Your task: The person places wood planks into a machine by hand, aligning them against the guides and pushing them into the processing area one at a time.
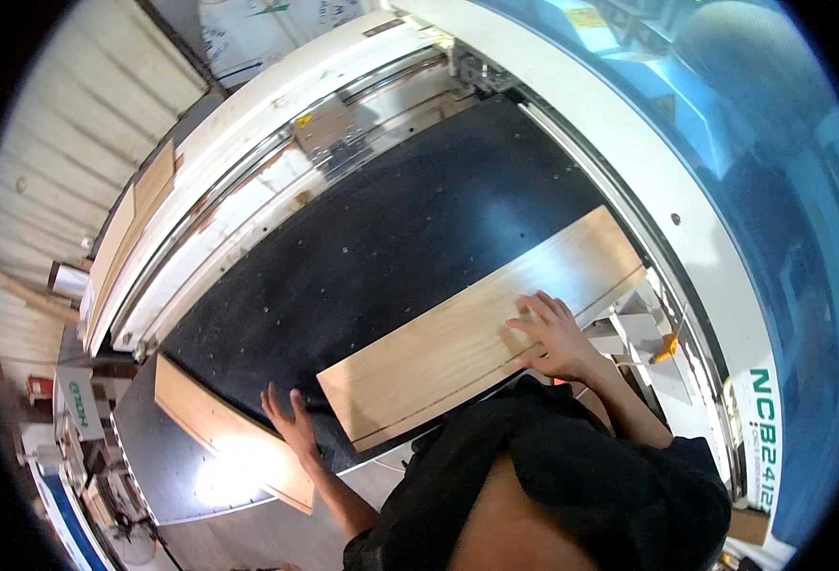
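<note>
A long, pale wooden board (457,333) lies at a slant on the black machine bed (343,247), with a thin groove along its near edge. My right hand (551,335) rests over the board's near right part, fingers spread. My left hand (292,424) is at the bed's front edge, just left of that board's near left corner, with its fingers apart and nothing in them. A second wooden board (234,433) lies to the left of this hand, partly over a grey metal table, catching a bright glare.
A white machine beam with a metal rail (238,205) runs along the far left side of the bed. On the right stands a white frame (714,247) with a blue translucent cover (667,95). An orange-tipped part (665,348) sits near my right forearm. More boards (134,214) lean behind the beam.
</note>
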Tool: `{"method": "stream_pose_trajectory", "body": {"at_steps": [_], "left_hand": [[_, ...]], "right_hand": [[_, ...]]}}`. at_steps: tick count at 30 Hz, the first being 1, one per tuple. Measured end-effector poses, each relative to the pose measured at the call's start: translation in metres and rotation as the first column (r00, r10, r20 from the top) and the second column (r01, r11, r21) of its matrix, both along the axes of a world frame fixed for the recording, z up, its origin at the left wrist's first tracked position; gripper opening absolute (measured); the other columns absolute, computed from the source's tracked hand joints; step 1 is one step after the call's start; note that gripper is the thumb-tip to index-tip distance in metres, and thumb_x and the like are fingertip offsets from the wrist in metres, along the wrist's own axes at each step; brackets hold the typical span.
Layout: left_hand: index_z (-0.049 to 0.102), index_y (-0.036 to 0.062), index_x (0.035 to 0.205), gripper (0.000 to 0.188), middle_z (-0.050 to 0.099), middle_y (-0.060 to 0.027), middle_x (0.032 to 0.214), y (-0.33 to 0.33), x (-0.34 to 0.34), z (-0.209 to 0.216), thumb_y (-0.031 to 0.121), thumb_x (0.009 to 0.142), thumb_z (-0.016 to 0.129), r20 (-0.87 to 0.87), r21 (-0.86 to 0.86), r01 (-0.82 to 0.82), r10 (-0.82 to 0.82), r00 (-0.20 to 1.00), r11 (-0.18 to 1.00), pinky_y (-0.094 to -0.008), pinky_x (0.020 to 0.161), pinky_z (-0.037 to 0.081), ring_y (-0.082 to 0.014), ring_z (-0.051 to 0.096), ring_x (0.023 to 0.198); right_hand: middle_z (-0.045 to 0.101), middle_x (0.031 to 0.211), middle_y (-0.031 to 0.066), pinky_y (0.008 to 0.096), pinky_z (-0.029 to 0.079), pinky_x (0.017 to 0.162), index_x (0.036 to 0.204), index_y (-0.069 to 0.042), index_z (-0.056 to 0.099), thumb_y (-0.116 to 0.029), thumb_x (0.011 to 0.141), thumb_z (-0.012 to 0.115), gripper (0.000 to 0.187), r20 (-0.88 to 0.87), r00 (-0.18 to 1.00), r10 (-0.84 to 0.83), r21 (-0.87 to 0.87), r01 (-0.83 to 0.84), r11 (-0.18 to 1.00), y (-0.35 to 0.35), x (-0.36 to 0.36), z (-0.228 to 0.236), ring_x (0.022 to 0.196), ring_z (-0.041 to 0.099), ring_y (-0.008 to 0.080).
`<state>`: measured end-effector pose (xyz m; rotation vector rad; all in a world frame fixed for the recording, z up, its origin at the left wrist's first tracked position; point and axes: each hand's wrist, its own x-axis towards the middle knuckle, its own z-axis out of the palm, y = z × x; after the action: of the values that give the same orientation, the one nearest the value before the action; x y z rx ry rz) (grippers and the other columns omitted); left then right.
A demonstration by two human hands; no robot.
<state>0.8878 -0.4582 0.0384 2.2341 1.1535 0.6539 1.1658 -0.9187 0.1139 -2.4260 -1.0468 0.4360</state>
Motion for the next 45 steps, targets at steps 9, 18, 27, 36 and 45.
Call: {"method": "stream_pose_trajectory", "body": {"at_steps": [9, 18, 27, 36, 45], "left_hand": [[0.052, 0.0182, 0.15, 0.057, 0.038, -0.0213, 0.162, -0.034, 0.14, 0.003, 0.041, 0.099, 0.065, -0.396, 0.206, 0.363, -0.262, 0.88, 0.909, -0.0645, 0.122, 0.019, -0.0429, 0.025, 0.154], [0.049, 0.0182, 0.153, 0.061, 0.032, -0.0192, 0.165, 0.01, 0.237, 0.007, 0.041, 0.098, 0.066, -0.351, 0.215, 0.551, -0.462, 0.814, 0.807, -0.0656, 0.122, 0.017, -0.0421, 0.022, 0.155], [0.049, 0.0268, 0.154, 0.061, 0.026, -0.0179, 0.169, 0.032, 0.256, -0.022, 0.038, 0.097, 0.069, -0.379, 0.167, 0.567, -0.479, 0.792, 0.806, -0.0649, 0.121, 0.025, -0.0405, 0.027, 0.155], [0.061, 0.0255, 0.146, 0.052, 0.041, -0.0222, 0.161, 0.044, 0.322, -0.033, 0.034, 0.096, 0.072, -0.247, 0.167, 0.491, -0.446, 0.86, 0.855, -0.0581, 0.124, 0.023, -0.0386, 0.034, 0.153], [0.067, 0.023, 0.139, 0.049, 0.046, -0.024, 0.157, 0.044, 0.388, -0.042, 0.03, 0.092, 0.076, -0.156, 0.158, 0.523, -0.502, 0.851, 0.838, -0.0525, 0.124, 0.026, -0.0363, 0.037, 0.151]], "right_hand": [[0.025, 0.171, 0.0127, 0.0621, 0.012, 0.126, 0.151, -0.039, 0.053, -0.045, 0.089, 0.074, 0.065, 0.15, 0.988, -0.04, -0.083, 0.053, 0.995, -0.013, -0.005, -0.041, 0.158, 0.015, 0.0432], [0.045, 0.154, 0.0175, 0.0624, 0.031, 0.118, 0.145, -0.026, 0.057, -0.041, 0.094, 0.07, 0.055, 0.45, 0.873, -0.189, 0.08, 0.171, 0.982, 0.073, 0.155, -0.082, 0.145, 0.039, 0.0453], [0.032, 0.166, 0.019, 0.0561, 0.027, 0.122, 0.154, -0.028, 0.047, -0.056, 0.097, 0.061, 0.065, 0.426, 0.887, -0.176, -0.127, 0.252, 0.959, 0.146, 0.267, -0.103, 0.15, 0.034, 0.0442], [0.033, 0.167, 0.014, 0.0523, 0.033, 0.121, 0.154, -0.034, 0.049, -0.053, 0.095, 0.066, 0.064, 0.389, 0.894, -0.224, -0.13, 0.294, 0.947, 0.175, 0.354, -0.097, 0.151, 0.035, 0.0387], [0.054, 0.152, 0.0098, 0.0441, 0.053, 0.105, 0.148, -0.037, 0.054, -0.05, 0.09, 0.072, 0.062, 0.425, 0.866, -0.264, -0.135, 0.349, 0.928, 0.155, 0.416, -0.101, 0.136, 0.055, 0.0334]]}}
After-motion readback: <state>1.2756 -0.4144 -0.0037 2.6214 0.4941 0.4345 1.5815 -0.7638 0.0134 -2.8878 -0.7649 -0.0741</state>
